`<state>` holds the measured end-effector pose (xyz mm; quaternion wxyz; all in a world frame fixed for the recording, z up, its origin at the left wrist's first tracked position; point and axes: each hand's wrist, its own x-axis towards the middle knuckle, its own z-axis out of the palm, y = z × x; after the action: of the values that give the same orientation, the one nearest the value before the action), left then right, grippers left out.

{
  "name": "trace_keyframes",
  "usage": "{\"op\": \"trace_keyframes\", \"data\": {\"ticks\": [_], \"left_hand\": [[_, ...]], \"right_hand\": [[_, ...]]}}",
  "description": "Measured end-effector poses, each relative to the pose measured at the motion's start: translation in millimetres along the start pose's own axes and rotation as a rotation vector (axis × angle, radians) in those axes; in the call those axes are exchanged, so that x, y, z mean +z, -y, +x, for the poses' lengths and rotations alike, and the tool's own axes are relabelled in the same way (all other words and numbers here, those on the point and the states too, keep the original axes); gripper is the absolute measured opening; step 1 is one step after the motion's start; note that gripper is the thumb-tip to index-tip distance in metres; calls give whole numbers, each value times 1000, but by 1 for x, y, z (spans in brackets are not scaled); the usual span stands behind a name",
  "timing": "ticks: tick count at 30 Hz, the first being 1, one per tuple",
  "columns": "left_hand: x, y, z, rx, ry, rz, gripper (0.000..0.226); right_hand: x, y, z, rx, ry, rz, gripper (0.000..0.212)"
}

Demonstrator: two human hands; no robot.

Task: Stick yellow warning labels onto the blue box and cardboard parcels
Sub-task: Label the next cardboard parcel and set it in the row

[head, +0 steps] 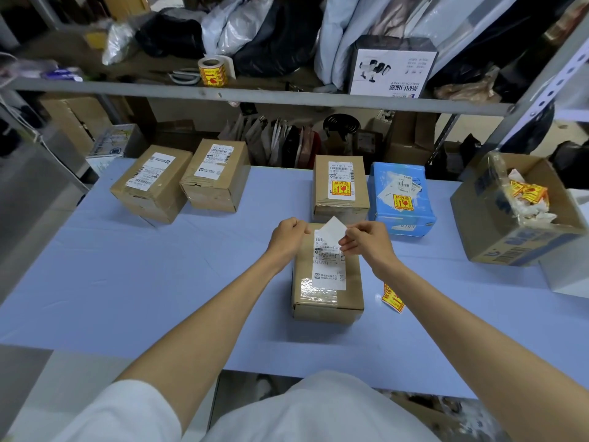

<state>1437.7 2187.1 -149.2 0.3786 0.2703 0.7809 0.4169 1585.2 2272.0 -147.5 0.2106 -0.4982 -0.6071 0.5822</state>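
Hands meet over the near parcel at desk centre. The left hand and right hand each pinch an edge of a small white slip, apparently a label seen from its backing side; no yellow print shows, so I cannot tell whether the sticker is on it. The slip hangs just above the parcel's far end, touching or nearly touching the shipping label.

Handling, as I judge it: a thin sheet, light and limp, prone to curl and to stick to fingertips once peeled, so best held by a corner or edges and pressed down from one side. The parcel looks stiff enough to take that pressure.

At 12 o'clock from the hands a parcel and, at 1 o'clock, the blue box already carry yellow labels. Two parcels at 10 o'clock do not. A loose yellow label lies on the desk at 4 o'clock, beside the near parcel.
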Motion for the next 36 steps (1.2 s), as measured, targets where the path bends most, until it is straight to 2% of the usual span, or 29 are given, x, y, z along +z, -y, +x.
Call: {"op": "trace_keyframes", "data": {"ticks": [3, 7, 11, 13, 15, 18, 21, 24, 28, 30, 33, 36], "left_hand": [[1, -3, -2, -46, 17, -32, 17], [3, -6, -9, -42, 84, -20, 28], [5, -8, -19, 136, 84, 89, 21], [7, -7, -20, 221, 35, 129, 26], [10, -5, -19, 268, 14, 147, 29], [15, -7, -19, 331, 23, 246, 8], [18, -4, -17, 440, 27, 410, 23], [22, 1, -14, 456, 7, 440, 11], [26, -1, -13, 407, -2, 345, 5], [25, -1, -12, 322, -21, 241, 6], [18, 4, -10, 167, -12, -5, 14], [13, 8, -8, 116, 24, -136, 18]], "right_hand": [[1, 0, 0, 2, 7, -4, 14], [1, 0, -1, 5, -1, -13, 14], [1, 1, -3, 20, -5, -19, 14], [3, 2, -5, 23, -16, -38, 16], [4, 4, -7, 25, -27, -49, 19], [6, 7, -11, 36, -30, -48, 18], [6, 10, -14, 47, -26, -51, 17], [6, 12, -15, 69, -28, -48, 17], [8, 10, -14, 140, -39, 124, 30], [6, 9, -11, 151, -87, 183, 38], [0, 4, -8, 89, -114, 0, 20], [-2, 1, -9, 49, -77, -81, 10]]}}
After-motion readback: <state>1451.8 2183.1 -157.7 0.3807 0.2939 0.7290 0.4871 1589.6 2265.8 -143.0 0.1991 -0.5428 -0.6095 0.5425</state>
